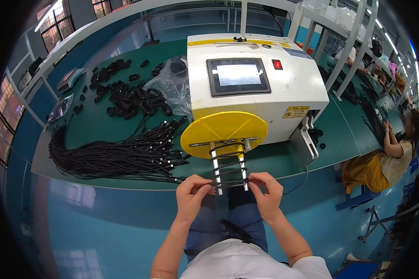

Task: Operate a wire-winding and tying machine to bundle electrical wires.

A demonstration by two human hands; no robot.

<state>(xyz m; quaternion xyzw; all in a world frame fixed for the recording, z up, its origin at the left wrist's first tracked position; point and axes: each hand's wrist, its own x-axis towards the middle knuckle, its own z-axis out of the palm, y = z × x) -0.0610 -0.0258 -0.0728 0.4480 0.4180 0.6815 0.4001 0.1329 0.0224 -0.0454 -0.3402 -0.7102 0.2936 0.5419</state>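
A black cable (228,163) is wound in spaced turns around two metal rods (216,170) that stick out toward me from a yellow disc (209,131). The disc sits on the front of a white winding machine (284,90) with a lit screen (239,75). My left hand (192,197) pinches the cable just left of the rod ends. On the other side, my right hand (267,195) has thumb and fingers closed on the cable beside the right rod. Fingertips hide the exact grip points.
A large bundle of black cables (111,156) lies on the green table (163,50), left of the machine. Behind it are a pile of black plastic parts (130,100) and a clear plastic bag (172,83). A metal bracket (304,144) stands right of the disc. Another person (395,149) sits far right.
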